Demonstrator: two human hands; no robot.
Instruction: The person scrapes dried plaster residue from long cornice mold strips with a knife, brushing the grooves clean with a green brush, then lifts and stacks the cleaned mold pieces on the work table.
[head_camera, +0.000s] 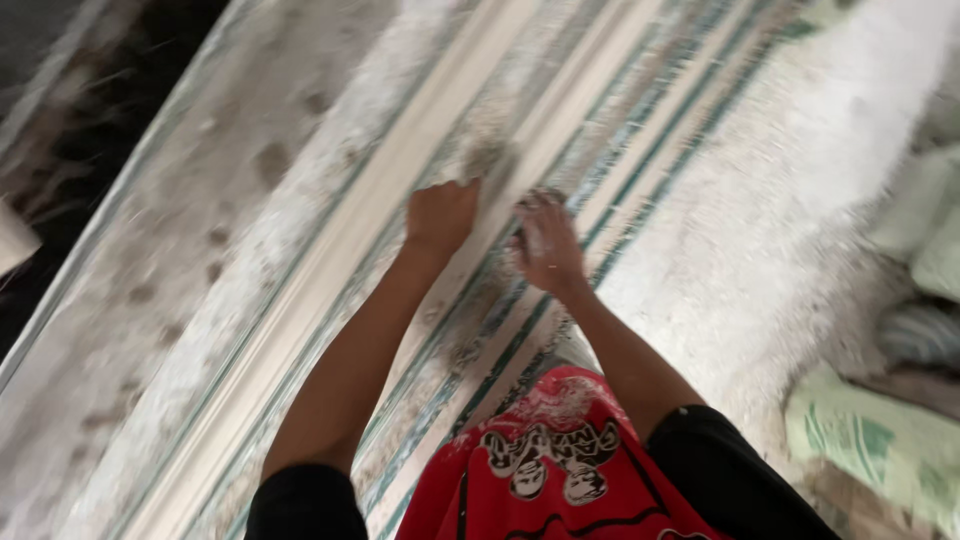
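Note:
My left hand (441, 213) is curled into a fist and presses down on a long white plaster moulding (330, 270) that runs diagonally across a workbench. Whether it grips anything I cannot tell. My right hand (545, 243), dusted with white plaster, rests with bent fingers on the green-striped mould rails (610, 170) beside the moulding. A grey wet patch (487, 160) lies just beyond both hands. The picture is blurred by motion.
A plaster-stained grey slab (200, 240) with dark spots lies to the left. White powder (800, 190) covers the floor on the right, next to green-and-white sacks (880, 440). I wear a red printed shirt (560, 460) with black sleeves.

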